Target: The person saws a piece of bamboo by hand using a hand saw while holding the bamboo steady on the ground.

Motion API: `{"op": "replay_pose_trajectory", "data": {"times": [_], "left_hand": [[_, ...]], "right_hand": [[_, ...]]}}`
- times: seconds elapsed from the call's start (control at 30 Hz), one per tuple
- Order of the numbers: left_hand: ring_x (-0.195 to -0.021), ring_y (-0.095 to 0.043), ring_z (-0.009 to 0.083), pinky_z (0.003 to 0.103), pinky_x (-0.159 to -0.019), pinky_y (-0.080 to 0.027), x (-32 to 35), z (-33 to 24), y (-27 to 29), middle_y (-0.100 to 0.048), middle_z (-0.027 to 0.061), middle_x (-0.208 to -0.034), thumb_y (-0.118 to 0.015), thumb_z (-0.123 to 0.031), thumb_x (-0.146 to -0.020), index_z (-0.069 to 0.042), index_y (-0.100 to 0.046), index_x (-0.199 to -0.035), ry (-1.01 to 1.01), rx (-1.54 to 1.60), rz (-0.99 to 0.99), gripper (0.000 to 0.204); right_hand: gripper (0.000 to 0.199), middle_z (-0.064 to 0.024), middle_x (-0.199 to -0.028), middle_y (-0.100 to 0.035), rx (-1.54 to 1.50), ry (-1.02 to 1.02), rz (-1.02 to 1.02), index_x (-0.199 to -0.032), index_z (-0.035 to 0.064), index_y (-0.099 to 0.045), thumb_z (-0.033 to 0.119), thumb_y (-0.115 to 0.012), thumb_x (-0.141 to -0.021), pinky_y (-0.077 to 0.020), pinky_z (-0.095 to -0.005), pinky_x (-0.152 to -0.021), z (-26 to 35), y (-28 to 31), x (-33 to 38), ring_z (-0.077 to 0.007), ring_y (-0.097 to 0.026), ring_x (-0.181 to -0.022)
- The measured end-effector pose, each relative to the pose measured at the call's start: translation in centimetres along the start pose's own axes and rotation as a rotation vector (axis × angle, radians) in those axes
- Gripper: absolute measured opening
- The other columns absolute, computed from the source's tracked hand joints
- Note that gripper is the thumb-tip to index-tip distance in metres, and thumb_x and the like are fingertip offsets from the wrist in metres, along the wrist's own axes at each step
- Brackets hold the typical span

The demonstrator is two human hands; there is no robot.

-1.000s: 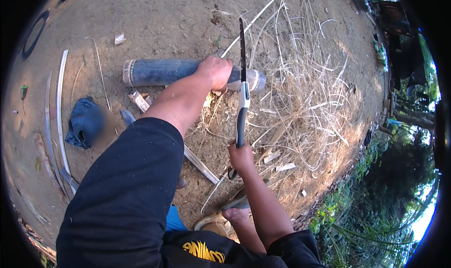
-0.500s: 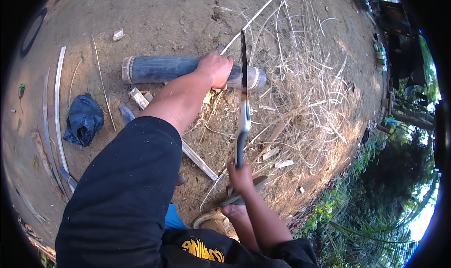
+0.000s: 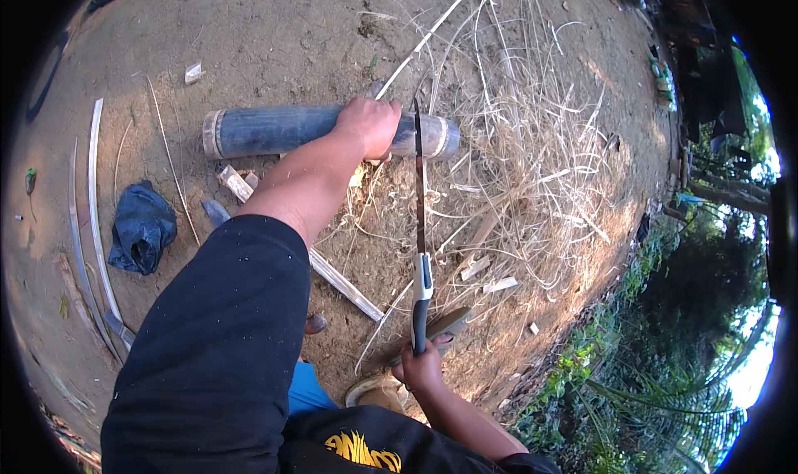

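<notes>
A thick dark bamboo pole section (image 3: pixel 274 131) lies crosswise on the dirt, with a pale ring near each end. My left hand (image 3: pixel 370 127) is closed round it, right of its middle. In my right hand (image 3: pixel 422 366) is the grip of a hand saw (image 3: pixel 421 279), down near my sandalled foot. The saw's narrow blade points away from me and crosses the bamboo between my left hand and the right-hand ring. Whether the teeth have cut into it cannot be made out.
Thin bamboo strips (image 3: pixel 532 167) lie heaped to the right. Split lengths (image 3: pixel 345 284) rest below the pole. A dark plastic bag (image 3: pixel 143 227) sits at the left beside long slats (image 3: pixel 96 200). Green plants (image 3: pixel 573 374) edge the ground at lower right.
My right hand has drawn the saw back toward me, so more blade shows on the near side of the bamboo. My left hand keeps its hold; the whole view has shifted slightly.
</notes>
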State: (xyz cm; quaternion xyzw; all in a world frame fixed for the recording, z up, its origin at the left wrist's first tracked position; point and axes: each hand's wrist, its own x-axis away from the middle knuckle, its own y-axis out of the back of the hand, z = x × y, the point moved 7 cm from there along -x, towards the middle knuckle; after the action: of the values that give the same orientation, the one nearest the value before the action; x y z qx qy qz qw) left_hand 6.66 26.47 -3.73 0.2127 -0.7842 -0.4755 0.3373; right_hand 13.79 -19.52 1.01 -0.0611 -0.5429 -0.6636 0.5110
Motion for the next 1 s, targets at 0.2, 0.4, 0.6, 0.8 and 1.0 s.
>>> {"op": "replay_pose_trajectory", "data": {"times": [0.2, 0.4, 0.6, 0.8, 1.0], "left_hand": [[-0.099, -0.073, 0.0324, 0.042, -0.089, -0.059, -0.1, -2.0, 0.1, -0.075, 0.0169, -0.099, -0.090, -0.045, -0.071, 0.003, -0.058, -0.117, -0.035, 0.045, 0.001, 0.074], [-0.100, -0.073, 0.0317, 0.040, -0.086, -0.059, -0.1, -0.4, -0.8, -0.074, 0.0169, -0.106, -0.090, -0.046, -0.069, 0.002, -0.059, -0.114, -0.055, -0.010, -0.032, 0.073], [-0.101, -0.073, 0.0316, 0.041, -0.087, -0.059, -0.4, -1.9, 0.0, -0.073, 0.0177, -0.109, -0.091, -0.045, -0.068, 0.002, -0.059, -0.115, -0.062, 0.060, -0.034, 0.073], [-0.098, -0.073, 0.0310, 0.041, -0.087, -0.059, -0.1, -0.8, -0.1, -0.073, 0.0162, -0.105, -0.090, -0.046, -0.069, 0.002, -0.058, -0.116, -0.040, -0.028, -0.037, 0.075], [-0.098, -0.074, 0.0310, 0.041, -0.086, -0.059, -1.0, -2.4, -0.3, -0.074, 0.0168, -0.105, -0.089, -0.046, -0.070, 0.002, -0.057, -0.116, -0.067, 0.047, -0.040, 0.075]], "right_hand": [[0.035, -0.0216, -0.081, -0.071, 0.021, -0.092, 0.014, -0.106, -0.0013, -0.065, 0.032, -0.064, -0.095, -0.0553, -0.0469, -0.071, 9.0, 1.6, -15.4, -0.0353, -0.072, -0.076], [0.038, -0.0249, -0.102, -0.072, 0.050, -0.136, 0.103, -0.124, -0.0031, -0.066, 0.018, -0.068, -0.092, -0.0521, -0.0401, -0.096, -0.9, -0.3, 1.0, -0.0317, -0.072, -0.106], [0.034, -0.0178, -0.068, -0.067, -0.017, -0.131, 0.000, -0.098, -0.0024, -0.067, 0.032, -0.065, -0.096, -0.0528, -0.0445, -0.061, 9.5, 1.6, -15.7, -0.0327, -0.069, -0.062], [0.031, -0.0181, -0.075, -0.070, 0.031, 0.063, -0.031, -0.105, -0.0020, -0.066, 0.027, -0.067, -0.094, -0.0551, -0.0457, -0.070, 1.2, 0.4, -0.2, -0.0325, -0.072, -0.072], [0.028, -0.0196, -0.073, -0.069, 0.011, -0.134, 0.029, -0.104, -0.0025, -0.065, 0.025, -0.065, -0.096, -0.0552, -0.0429, -0.067, 10.7, 3.1, -14.2, -0.0288, -0.071, -0.070]]}}
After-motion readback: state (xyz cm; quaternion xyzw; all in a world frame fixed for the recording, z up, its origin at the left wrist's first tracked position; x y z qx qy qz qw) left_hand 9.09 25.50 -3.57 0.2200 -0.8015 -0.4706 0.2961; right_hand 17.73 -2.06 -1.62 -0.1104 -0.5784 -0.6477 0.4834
